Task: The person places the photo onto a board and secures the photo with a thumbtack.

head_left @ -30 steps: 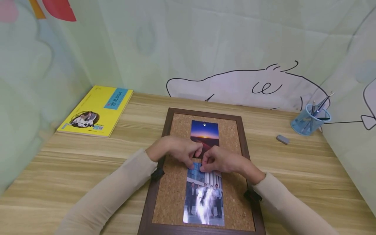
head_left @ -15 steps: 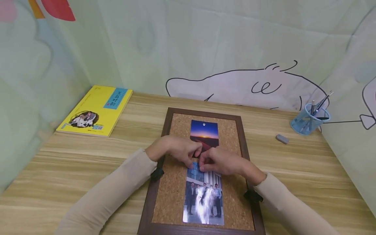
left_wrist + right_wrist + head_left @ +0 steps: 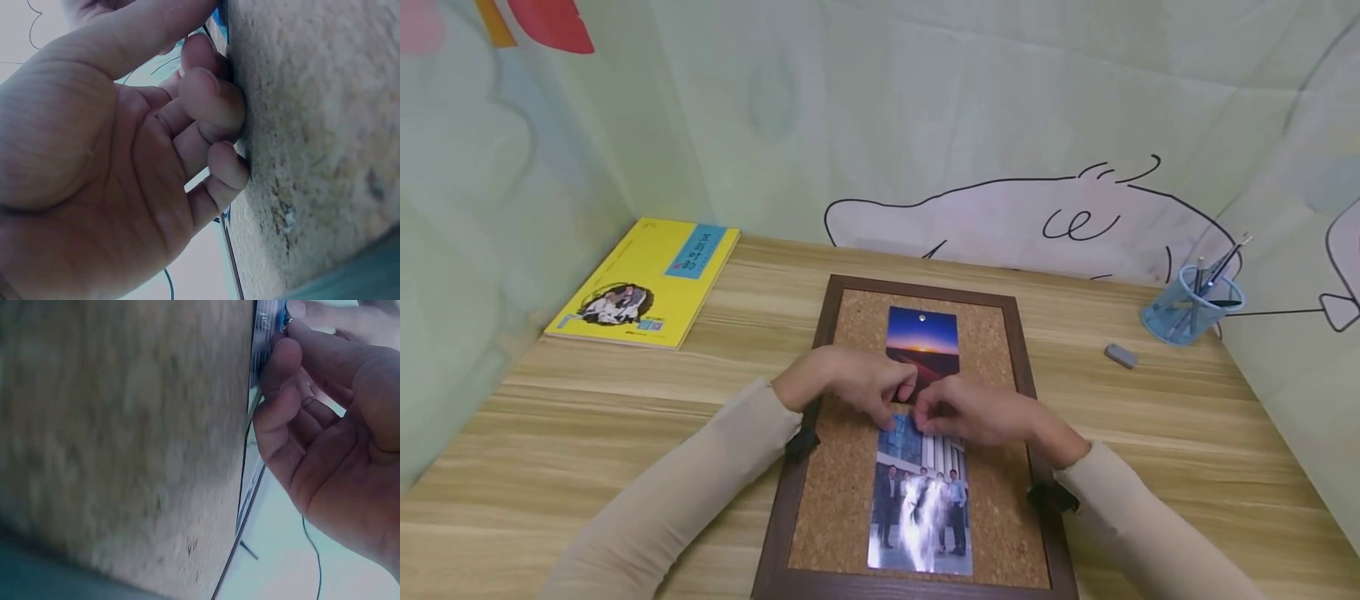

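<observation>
A framed corkboard (image 3: 835, 517) lies on the table, with a sunset photo (image 3: 922, 333) near its top fixed by a round silver push pin (image 3: 922, 318). Below it lies a glossy group photo (image 3: 917, 508). My left hand (image 3: 865, 383) presses its thumb on the top edge of the group photo; its bent fingers (image 3: 215, 103) rest on the cork. Beside it, my right hand (image 3: 973, 408) pinches a small shiny push pin (image 3: 288, 323) between thumb and index finger at the same top edge. The pin's point is hidden by the fingers.
A yellow book (image 3: 647, 283) lies at the back left. Toward the back right stand a blue mesh pen cup (image 3: 1187, 312) with several pens and, nearer, a grey eraser (image 3: 1121, 356). A printed fabric wall (image 3: 760, 125) rises behind the table.
My right hand and forearm have shifted slightly to the right, its fingertips still at the photo's top edge. My left hand and both photos stay in place.
</observation>
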A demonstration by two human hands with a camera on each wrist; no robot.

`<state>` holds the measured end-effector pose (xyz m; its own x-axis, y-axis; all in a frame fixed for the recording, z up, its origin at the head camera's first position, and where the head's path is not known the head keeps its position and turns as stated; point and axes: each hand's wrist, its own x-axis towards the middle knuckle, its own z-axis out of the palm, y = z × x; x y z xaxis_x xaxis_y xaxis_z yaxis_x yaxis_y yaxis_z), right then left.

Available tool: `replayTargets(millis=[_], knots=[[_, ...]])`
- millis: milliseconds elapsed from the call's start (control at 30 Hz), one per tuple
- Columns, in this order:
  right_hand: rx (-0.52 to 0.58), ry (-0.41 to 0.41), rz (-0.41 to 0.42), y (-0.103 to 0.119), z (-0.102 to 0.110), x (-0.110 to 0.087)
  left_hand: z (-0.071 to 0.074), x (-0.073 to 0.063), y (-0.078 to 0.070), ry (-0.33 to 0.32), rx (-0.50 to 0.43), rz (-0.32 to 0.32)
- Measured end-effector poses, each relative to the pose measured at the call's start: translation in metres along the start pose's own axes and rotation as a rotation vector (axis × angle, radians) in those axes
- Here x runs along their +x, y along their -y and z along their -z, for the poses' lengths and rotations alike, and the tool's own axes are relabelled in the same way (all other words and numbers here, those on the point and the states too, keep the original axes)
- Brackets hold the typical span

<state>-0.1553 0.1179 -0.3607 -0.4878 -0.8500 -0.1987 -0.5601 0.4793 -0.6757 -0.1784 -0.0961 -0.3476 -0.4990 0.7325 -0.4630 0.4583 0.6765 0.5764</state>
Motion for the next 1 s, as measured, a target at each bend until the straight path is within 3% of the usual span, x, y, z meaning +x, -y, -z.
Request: replayTargets(millis=[167,433,767,1000], knots=[[0.041,0.009,-0.023,-0.009,0.006,-0.003,0.000,0.001,0.000,0.008,-0.006,0.004],[-0.020,0.018,0.008,-0.012,0.009,-0.001,0.000,0.001,0.002,0.012,-0.002,-0.004],[0.012,0.053,0.032,-0.015,0.013,0.005,0.001,0.002,0.002,0.018,0.014,-0.017],[0.114,0.107,0.012,-0.015,0.015,0.007,0.000,0.003,0.004,0.012,0.005,-0.020]])
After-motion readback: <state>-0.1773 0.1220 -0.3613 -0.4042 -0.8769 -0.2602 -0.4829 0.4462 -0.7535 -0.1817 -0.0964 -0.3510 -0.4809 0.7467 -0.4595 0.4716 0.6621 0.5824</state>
